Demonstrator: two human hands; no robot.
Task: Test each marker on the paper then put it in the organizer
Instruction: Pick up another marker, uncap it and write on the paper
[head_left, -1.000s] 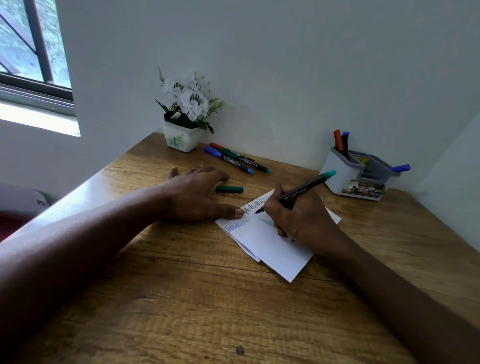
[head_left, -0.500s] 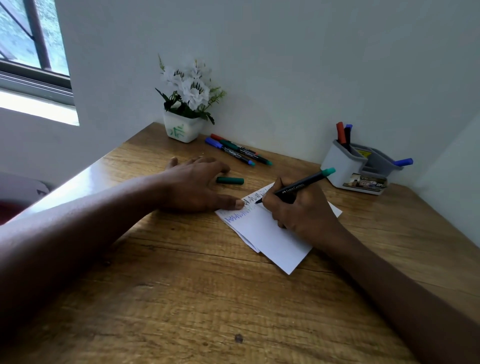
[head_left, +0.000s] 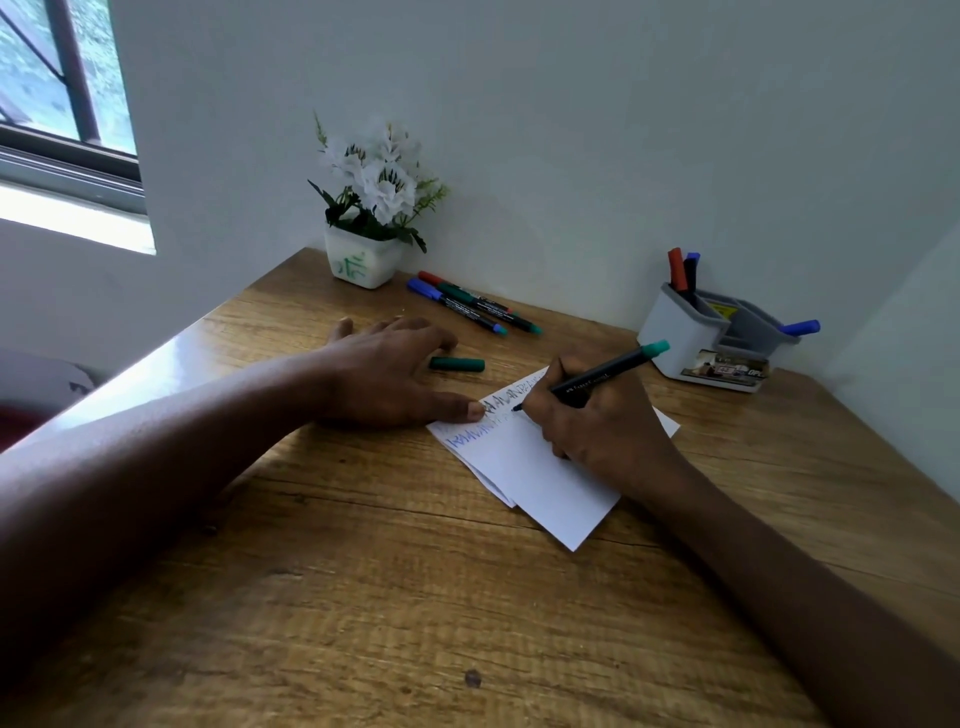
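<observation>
Bare forearms; bare left hand, bare right hand

White paper sheets mid wooden tabletop; grey plastic organizer rear right; three capped markers rear, beside white flowerpot.

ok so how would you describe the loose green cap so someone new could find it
On the wooden desk, find the left hand resting flat, thumb at the edge of the paper. Close beside that hand lies the green cap, alone on the wood. Unlike the three markers further back by the flower pot, it is a short dark green stub with no black barrel.
</observation>
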